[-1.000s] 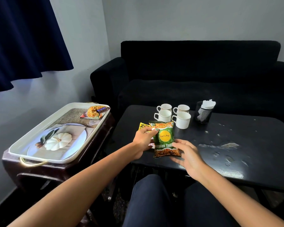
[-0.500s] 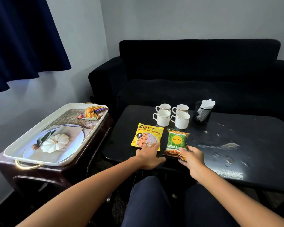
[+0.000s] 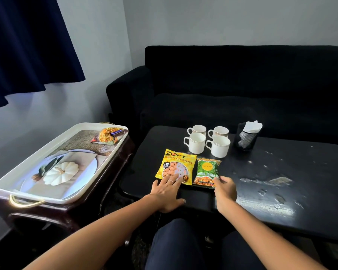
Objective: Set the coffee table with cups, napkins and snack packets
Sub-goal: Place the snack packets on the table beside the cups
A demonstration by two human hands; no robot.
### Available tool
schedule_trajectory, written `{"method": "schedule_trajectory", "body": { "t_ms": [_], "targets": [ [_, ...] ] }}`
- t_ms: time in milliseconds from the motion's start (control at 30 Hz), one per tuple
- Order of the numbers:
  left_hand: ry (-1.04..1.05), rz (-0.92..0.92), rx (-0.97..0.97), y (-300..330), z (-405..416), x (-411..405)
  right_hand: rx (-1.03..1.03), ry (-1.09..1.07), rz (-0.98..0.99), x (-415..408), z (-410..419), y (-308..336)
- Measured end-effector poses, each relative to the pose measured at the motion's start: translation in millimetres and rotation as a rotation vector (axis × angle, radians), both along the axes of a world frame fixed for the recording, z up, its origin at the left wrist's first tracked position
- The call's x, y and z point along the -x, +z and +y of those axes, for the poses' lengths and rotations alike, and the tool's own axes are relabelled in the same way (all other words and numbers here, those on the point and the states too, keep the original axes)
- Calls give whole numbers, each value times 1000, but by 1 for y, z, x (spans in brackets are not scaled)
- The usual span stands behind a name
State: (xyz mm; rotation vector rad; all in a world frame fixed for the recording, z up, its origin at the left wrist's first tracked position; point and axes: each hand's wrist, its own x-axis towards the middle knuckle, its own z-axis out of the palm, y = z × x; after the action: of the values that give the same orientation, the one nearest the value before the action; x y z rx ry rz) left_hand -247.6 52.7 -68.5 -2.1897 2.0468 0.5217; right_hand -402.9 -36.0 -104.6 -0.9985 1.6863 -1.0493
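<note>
I log the yellow packet [image 3: 175, 167] flat under my left grip [image 3: 167, 191], fingers spread and clasping nothing, the green packet [image 3: 207, 172] touched by my loosely curled right grip [image 3: 225, 189], four cups [image 3: 207, 140] and napkin holder [image 3: 246, 137] beyond on the desk [image 3: 281, 172], one orange packet [image 3: 108, 135] left on the tray [image 3: 53, 145], leftward.

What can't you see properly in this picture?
Head view only:
- Inside the four cups: the angle hides any contents.
- Green packet: right hand covers its near corner.
- Yellow packet: left hand fingers cover its near edge.
- Packet on the tray: printing too small to read.
</note>
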Motion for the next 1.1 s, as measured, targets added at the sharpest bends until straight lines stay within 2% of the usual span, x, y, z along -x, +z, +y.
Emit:
{"method": "schedule_trajectory", "body": {
  "t_ms": [200, 567, 667, 867, 1000, 1100],
  "targets": [
    [18, 6, -29, -2, 0, -6, -15, -30, 114, -8, -5, -7],
    [-4, 8, -51, 7, 3, -5, 11, -3, 101, -2, 0, -2],
    [-6, 4, -19, 11, 2, -6, -9, -1, 191, 3, 6, 9],
    [28, 4, 163, 36, -4, -24, 339, 182, 585, -12, 12, 39],
    [187, 27, 333, 53, -1, -57, 572, 398, 729, -48, 13, 57],
    [346, 22, 454, 59, 8, -86, 674, 552, 774, -86, 16, 67]
  ]
}}
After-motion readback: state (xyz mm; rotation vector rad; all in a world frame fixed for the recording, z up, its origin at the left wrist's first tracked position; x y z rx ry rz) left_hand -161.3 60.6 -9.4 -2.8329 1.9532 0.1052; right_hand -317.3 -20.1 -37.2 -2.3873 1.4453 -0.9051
